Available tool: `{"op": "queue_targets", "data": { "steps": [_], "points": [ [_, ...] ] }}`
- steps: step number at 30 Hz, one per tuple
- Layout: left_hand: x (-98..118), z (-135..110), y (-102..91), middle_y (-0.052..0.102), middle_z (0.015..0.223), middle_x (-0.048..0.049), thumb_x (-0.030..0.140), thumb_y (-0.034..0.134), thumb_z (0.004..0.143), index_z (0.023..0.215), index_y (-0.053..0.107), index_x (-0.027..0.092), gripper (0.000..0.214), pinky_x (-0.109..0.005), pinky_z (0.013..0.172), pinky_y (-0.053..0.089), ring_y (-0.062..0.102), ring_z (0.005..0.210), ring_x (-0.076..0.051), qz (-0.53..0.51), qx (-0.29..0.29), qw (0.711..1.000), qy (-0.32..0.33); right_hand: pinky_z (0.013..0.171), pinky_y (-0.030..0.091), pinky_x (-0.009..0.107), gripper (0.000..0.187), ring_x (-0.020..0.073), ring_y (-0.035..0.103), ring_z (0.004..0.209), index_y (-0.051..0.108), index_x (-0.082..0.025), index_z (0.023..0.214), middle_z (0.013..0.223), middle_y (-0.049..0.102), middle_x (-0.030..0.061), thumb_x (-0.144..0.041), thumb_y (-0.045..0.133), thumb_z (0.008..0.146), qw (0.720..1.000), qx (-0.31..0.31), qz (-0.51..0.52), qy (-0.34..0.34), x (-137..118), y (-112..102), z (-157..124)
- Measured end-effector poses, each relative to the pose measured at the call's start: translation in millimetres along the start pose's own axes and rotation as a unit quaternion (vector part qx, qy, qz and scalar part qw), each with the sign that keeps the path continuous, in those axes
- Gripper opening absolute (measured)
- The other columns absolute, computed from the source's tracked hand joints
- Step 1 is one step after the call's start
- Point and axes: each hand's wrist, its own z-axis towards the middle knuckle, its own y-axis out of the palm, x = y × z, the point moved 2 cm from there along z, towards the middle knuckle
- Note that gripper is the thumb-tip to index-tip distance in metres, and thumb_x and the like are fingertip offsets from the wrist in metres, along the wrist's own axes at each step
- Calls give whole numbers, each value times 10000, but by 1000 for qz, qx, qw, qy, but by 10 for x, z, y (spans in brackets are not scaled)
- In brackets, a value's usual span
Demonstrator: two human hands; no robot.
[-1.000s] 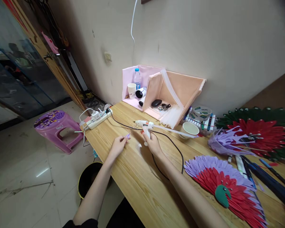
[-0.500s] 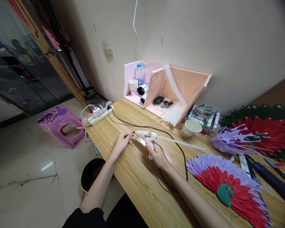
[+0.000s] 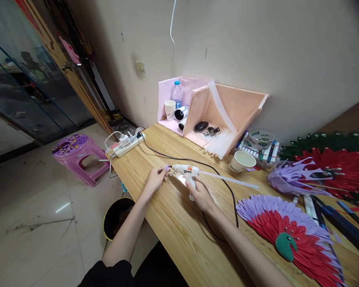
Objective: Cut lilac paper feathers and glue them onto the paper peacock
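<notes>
In my right hand (image 3: 200, 194) is a white hot glue gun (image 3: 182, 169), held by its handle with the nozzle pointing left. A long clear glue stick (image 3: 229, 178) sticks out of its back. My left hand (image 3: 156, 179) pinches a small purple piece (image 3: 167, 168), seemingly felt or paper, right at the nozzle tip. Whether the nozzle touches it I cannot tell. To the right lies a fan-shaped craft (image 3: 290, 227) of purple and red petals with a green head piece.
A black cord (image 3: 179, 158) loops across the wooden table (image 3: 179, 239) to a white power strip (image 3: 128, 145). A paper cup (image 3: 242, 161), markers, tape and a pink divided box (image 3: 197, 103) stand behind. A bin (image 3: 106, 223) and a pink stool (image 3: 86, 159) are at left.
The whole view has shifted slightly, with things appearing a little further right. Both hands keep nearly the same pose, the purple piece still at the nozzle.
</notes>
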Motion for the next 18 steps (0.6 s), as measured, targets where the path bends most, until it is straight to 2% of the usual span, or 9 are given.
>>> {"op": "queue_targets", "data": {
  "steps": [5,8,12,15,18],
  "points": [
    [20,-15,7,567,561,-7,411,552,709,706,660,102,327,-217,475,325,438,463,-93,-1,-3,1000,0,907,385,376,298,252,539,993,585,-200,1054,1056,619,85,-359,457,837,1000,0,-6,3,6,-21,2],
    [28,-21,19,563,555,-8,404,556,707,643,638,111,311,-218,479,327,442,466,-95,-1,-2,1000,-2,877,399,361,300,247,554,965,600,-193,1030,1006,629,82,-373,456,838,1000,1,-22,9,34,-30,8],
    [30,-32,17,567,580,-14,395,552,707,678,648,108,304,-216,484,327,441,483,-95,-7,-4,1000,-5,843,411,328,303,214,572,925,587,-185,1027,988,630,67,-377,429,854,1000,13,-15,-9,79,-17,65],
    [45,-71,-11,576,621,-26,419,547,711,766,669,95,350,-211,482,329,445,506,-97,-14,-12,1000,-9,788,423,299,307,187,585,845,587,-173,947,917,638,56,-401,398,866,999,42,-30,-15,115,18,216],
    [77,-150,-51,600,710,-51,472,532,720,868,678,88,438,-206,475,325,457,536,-99,-17,-15,1000,-11,736,419,294,350,185,575,793,580,-169,933,857,637,53,-401,323,886,988,93,-123,-24,131,62,484]
  ]
}}
